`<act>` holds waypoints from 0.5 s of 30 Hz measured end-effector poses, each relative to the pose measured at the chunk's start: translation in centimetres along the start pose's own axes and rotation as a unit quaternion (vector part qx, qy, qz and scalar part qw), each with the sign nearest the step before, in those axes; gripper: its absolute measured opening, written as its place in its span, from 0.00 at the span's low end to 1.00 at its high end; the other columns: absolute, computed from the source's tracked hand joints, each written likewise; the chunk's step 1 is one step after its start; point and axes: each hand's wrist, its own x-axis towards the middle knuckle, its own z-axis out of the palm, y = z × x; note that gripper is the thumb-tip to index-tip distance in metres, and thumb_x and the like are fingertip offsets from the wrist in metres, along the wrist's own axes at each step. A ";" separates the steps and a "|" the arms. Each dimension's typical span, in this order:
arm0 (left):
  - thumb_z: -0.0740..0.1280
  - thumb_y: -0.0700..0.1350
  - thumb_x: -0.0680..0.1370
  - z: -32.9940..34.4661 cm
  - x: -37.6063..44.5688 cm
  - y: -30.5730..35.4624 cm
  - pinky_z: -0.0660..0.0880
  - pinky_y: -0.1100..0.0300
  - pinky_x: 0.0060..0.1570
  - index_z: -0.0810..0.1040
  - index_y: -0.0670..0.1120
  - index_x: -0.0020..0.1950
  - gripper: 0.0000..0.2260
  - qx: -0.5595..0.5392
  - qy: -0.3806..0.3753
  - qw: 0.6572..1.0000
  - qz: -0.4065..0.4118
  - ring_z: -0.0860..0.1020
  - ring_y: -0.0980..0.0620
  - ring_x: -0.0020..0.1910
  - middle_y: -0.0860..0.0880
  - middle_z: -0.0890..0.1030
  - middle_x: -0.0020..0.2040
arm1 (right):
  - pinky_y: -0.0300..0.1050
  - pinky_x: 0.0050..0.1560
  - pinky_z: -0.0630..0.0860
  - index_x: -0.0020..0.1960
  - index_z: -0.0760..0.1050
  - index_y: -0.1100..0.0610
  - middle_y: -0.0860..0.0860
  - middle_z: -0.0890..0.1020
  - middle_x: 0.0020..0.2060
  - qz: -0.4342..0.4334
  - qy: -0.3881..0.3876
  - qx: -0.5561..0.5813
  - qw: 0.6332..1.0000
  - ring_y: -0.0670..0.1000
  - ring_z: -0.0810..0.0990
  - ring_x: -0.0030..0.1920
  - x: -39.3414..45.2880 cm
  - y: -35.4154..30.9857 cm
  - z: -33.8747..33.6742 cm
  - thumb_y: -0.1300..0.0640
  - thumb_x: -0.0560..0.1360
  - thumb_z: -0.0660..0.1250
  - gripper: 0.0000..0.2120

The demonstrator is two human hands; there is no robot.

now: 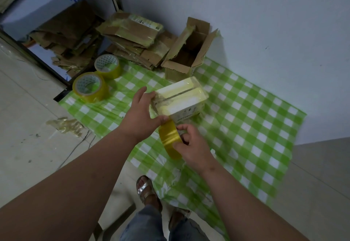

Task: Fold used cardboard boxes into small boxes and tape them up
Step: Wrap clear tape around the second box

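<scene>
One small box point(180, 98), pale w/ yellowish tape, gripped by left hand point(141, 115), right hand point(193, 146) clutching tape roll point(169, 139)

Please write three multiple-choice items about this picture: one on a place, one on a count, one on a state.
1. Where does the open cardboard box stand?
A. beside the wall
B. on the person's foot
C. inside a tape roll

2. How many spare tape rolls lie on the checked cloth?
A. none
B. two
C. five

3. What does the right hand do?
A. hangs idle
B. grips the tape roll in use
C. presses the floor

Answers: 1 A, the wall rises just behind it. 2 B, two lie at the cloth's left edge. 3 B, its fingers curl round the roll, while the left hand holds the white box.
</scene>
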 end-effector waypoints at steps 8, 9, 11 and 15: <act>0.76 0.53 0.71 -0.6 -0.1 0.9 0.65 0.60 0.63 0.66 0.45 0.76 0.37 0.083 0.033 0.996 0.021 0.65 0.48 0.70 0.47 0.60 0.72 | 0.56 0.59 0.77 0.59 0.75 0.55 0.52 0.83 0.52 0.030 -0.047 -0.037 0.998 0.52 0.82 0.53 0.0 0.9 -0.1 0.58 0.80 0.66 0.08; 0.76 0.53 0.72 -0.6 -0.1 1.0 0.65 0.61 0.63 0.65 0.45 0.77 0.37 0.082 0.030 0.996 0.019 0.66 0.49 0.69 0.48 0.60 0.72 | 0.55 0.58 0.77 0.59 0.75 0.56 0.52 0.83 0.52 0.029 -0.050 -0.039 0.998 0.52 0.81 0.53 0.0 1.0 0.0 0.57 0.80 0.65 0.09; 0.74 0.53 0.73 -0.5 -0.3 1.2 0.66 0.61 0.63 0.63 0.45 0.78 0.37 0.089 0.025 0.996 0.019 0.67 0.50 0.68 0.48 0.59 0.73 | 0.51 0.55 0.78 0.59 0.74 0.55 0.51 0.82 0.51 0.031 -0.055 -0.052 0.997 0.50 0.81 0.52 0.1 1.3 0.1 0.56 0.81 0.64 0.08; 0.75 0.52 0.73 -0.4 -0.4 1.1 0.69 0.58 0.64 0.62 0.47 0.78 0.37 0.089 0.036 0.995 0.014 0.69 0.52 0.68 0.51 0.60 0.75 | 0.38 0.40 0.70 0.53 0.73 0.52 0.48 0.79 0.46 0.039 -0.035 -0.084 0.995 0.44 0.76 0.44 -0.6 2.0 -0.1 0.51 0.82 0.60 0.06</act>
